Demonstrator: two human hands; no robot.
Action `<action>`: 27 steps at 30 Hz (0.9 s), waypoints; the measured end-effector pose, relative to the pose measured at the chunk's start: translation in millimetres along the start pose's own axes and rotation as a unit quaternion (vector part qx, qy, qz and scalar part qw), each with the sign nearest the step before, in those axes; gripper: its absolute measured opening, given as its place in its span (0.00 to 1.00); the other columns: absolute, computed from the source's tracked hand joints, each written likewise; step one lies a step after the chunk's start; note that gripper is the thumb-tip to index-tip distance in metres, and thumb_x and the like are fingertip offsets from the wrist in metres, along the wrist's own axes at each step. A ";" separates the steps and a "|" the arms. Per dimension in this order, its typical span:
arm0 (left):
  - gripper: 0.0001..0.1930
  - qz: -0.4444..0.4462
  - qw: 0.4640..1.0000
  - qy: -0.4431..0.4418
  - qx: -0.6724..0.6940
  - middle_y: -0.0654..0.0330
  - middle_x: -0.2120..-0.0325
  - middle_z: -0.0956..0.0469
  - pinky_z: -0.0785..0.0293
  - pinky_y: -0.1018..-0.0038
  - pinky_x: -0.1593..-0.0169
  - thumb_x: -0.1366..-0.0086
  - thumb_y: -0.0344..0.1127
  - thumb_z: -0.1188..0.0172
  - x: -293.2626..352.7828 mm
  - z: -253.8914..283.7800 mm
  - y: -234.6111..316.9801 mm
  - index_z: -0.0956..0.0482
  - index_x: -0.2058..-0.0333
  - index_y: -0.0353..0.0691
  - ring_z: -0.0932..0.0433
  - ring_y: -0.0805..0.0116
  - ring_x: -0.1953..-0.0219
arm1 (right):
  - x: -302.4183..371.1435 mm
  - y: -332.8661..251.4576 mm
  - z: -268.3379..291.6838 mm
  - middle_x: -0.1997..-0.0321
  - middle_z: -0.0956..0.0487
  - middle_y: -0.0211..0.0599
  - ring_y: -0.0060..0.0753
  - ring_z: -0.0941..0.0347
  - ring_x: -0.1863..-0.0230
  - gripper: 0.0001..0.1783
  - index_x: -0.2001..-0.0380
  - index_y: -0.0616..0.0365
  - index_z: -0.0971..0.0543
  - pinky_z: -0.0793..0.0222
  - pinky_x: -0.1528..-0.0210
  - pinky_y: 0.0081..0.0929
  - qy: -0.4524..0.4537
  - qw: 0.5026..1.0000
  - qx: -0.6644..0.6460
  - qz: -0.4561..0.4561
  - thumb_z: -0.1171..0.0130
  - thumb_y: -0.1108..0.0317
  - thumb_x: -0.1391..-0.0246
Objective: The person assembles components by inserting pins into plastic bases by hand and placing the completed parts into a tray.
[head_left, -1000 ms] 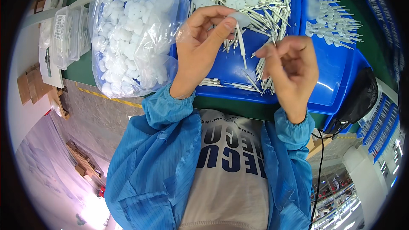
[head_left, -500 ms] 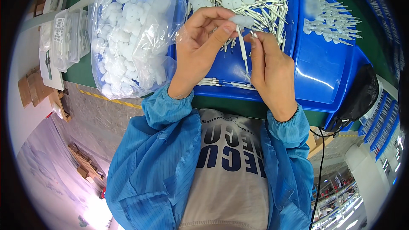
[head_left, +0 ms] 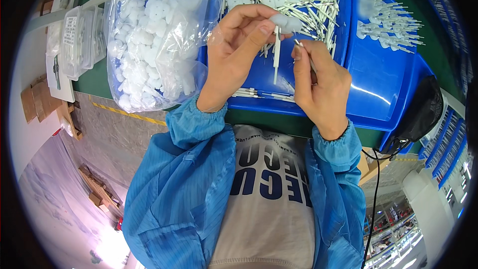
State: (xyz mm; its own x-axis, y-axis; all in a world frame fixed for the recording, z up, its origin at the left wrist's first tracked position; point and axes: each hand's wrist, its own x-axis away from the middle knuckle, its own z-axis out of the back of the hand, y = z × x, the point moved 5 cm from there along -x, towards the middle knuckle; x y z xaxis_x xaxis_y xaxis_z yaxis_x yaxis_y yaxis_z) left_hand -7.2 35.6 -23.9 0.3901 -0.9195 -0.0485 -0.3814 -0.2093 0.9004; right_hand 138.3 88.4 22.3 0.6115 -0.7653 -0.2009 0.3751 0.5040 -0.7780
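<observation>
Green surface (head_left: 92,83), blue tray (head_left: 256,72): above it, the left hand (head_left: 234,52) pinched a white disc (head_left: 286,21) edgewise, seemingly leaving its face clear; the right hand (head_left: 321,82) pinched a slim rod (head_left: 298,43).

The left edge of a white disc (head_left: 289,22) is covered by the thumb and fingers of the left hand (head_left: 235,47). In the right hand (head_left: 322,79), most of a thin rod (head_left: 298,43) is hidden by the fingers; whether its tip is touching the disc cannot be told. Parts of the middle blue tray (head_left: 261,72) are masked by both hands, and its far end is cut off by the upper edge, as is that of the clear bag (head_left: 179,60). A pale patch (head_left: 366,7) in the right-hand tray (head_left: 373,77) is blurred
</observation>
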 end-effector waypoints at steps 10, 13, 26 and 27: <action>0.13 0.000 0.998 -0.036 -0.054 0.52 0.54 0.21 0.23 0.69 0.46 0.27 0.33 0.45 1.2 -2.7 0.1 0.27 0.49 0.31 0.20 0.63 0.52 | 3.2 -0.5 -3.7 0.87 0.27 0.38 0.33 0.27 0.88 0.02 0.67 0.59 0.24 0.37 0.85 0.29 0.043 0.999 -0.004 -0.017 0.40 0.74 0.41; 0.12 -0.005 0.997 -0.042 -0.064 0.52 0.53 0.22 0.25 0.69 0.45 0.28 0.31 0.46 1.3 -5.3 3.3 0.27 0.50 0.31 0.20 0.63 0.51 | 3.2 0.4 -1.6 0.81 0.23 0.31 0.13 0.34 0.82 0.08 0.68 0.63 0.21 0.40 0.81 0.19 0.021 0.996 -0.033 -0.077 0.44 0.70 0.36; 0.13 -0.072 0.982 -0.033 -0.172 0.56 0.56 0.24 0.20 0.74 0.47 0.39 0.16 0.39 0.9 -12.0 13.8 0.23 0.55 0.29 0.20 0.67 0.51 | -7.7 6.3 1.2 0.81 0.25 0.45 0.43 0.25 0.83 0.04 0.63 0.62 0.25 0.35 0.81 0.31 -0.013 0.996 -0.086 -0.030 0.45 0.72 0.36; 0.13 -0.054 0.990 -0.031 -0.125 0.55 0.56 0.24 0.19 0.75 0.48 0.40 0.15 0.38 -0.7 -9.3 10.8 0.23 0.56 0.29 0.19 0.67 0.53 | -7.6 9.3 0.1 0.80 0.25 0.45 0.43 0.24 0.82 0.05 0.63 0.61 0.25 0.35 0.81 0.31 -0.039 0.994 -0.099 -0.038 0.45 0.71 0.35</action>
State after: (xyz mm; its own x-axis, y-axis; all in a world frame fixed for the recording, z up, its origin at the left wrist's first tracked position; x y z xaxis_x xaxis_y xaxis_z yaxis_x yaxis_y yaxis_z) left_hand -3.8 37.1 -10.1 0.3630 -0.9161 -0.1703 -0.1167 -0.2260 0.9671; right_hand 137.2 99.0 16.7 0.6416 -0.7608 -0.0973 0.2827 0.3526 -0.8921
